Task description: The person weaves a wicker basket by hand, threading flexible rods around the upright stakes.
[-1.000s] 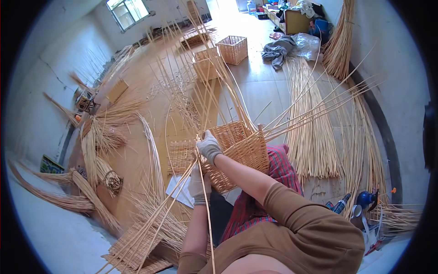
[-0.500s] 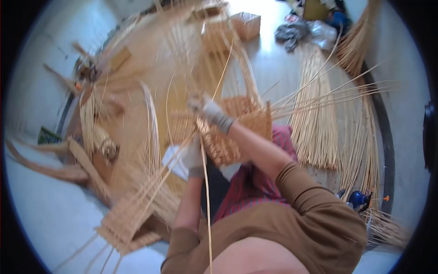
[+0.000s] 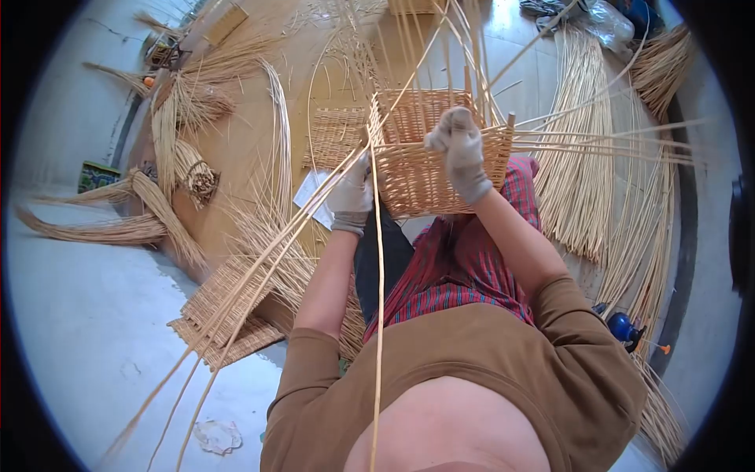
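Pale brown weave makes up the basket (image 3: 409, 186) that I follow from afar through the head camera. It sits over the lap of the striped cloth (image 3: 448, 303), between two gloved hands. I judge the work to be partway along: the near and far walls are already closely woven, while long stalks (image 3: 605, 143) jut out loose past the right corner, and a slanting bunch of rods (image 3: 271, 256) runs off to the lower left. More ends stand up from the far side. All these lengths are unwoven and untrimmed, so I take the top edge to be the part left undone.

The right hand (image 3: 458, 145) is in front of the near wall, at its upper edge and nearer the right corner. Its fingers are folded inward; I cannot tell whether they pinch a stalk. The left hand (image 3: 352, 191) is at the basket's left corner, just beside the wall and where the rods cross. Its fingertips are partly hidden there, so I cannot tell how tightly they close. Beyond it, a flat woven panel (image 3: 334, 134) lies on the floor.
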`<state>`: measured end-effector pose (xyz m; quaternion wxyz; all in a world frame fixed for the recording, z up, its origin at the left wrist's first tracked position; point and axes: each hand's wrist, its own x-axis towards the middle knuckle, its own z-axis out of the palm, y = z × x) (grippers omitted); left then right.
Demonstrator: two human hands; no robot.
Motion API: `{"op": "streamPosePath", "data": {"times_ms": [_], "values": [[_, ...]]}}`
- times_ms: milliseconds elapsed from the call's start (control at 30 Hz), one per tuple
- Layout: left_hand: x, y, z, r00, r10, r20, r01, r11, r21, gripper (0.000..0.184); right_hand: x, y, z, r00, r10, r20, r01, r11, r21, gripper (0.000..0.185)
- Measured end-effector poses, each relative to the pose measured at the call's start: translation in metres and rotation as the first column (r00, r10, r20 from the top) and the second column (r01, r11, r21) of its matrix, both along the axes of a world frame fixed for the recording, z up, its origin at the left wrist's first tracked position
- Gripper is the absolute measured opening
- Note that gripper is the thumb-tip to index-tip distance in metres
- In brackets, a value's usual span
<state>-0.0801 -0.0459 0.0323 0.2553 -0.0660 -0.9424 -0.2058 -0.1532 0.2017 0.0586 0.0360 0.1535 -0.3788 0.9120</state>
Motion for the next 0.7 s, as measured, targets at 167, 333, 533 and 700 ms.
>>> {"op": "streamPosePath", "data": {"times_ms": [167, 333, 533, 700], "values": [[0.019, 0.06, 0.049, 0.99, -0.021, -0.137, 0.015, 0.999, -0.042, 0.048, 0.022, 0.001, 0.025, 0.996, -0.079, 0.05, 0.073, 0.99, 0.117, 0.046], [-0.019, 0.073, 0.06, 0.88, 0.195, 0.432, -0.252, 0.965, 0.078, 0.052, 0.033, 0.038, 0.002, 0.992, -0.121, 0.043, 0.105, 0.958, 0.266, 0.035], [-0.042, 0.062, 0.055, 0.937, -0.022, 0.348, -0.043, 0.983, 0.179, 0.05, 0.015, 0.059, -0.01, 0.882, -0.376, 0.284, 0.183, 0.829, 0.529, 0.016], [-0.06, 0.072, 0.044, 0.837, -0.375, 0.4, -0.114, 0.594, 0.796, 0.024, 0.01, 0.014, 0.033, 0.887, -0.448, -0.115, 0.432, 0.713, 0.552, 0.028]]}}
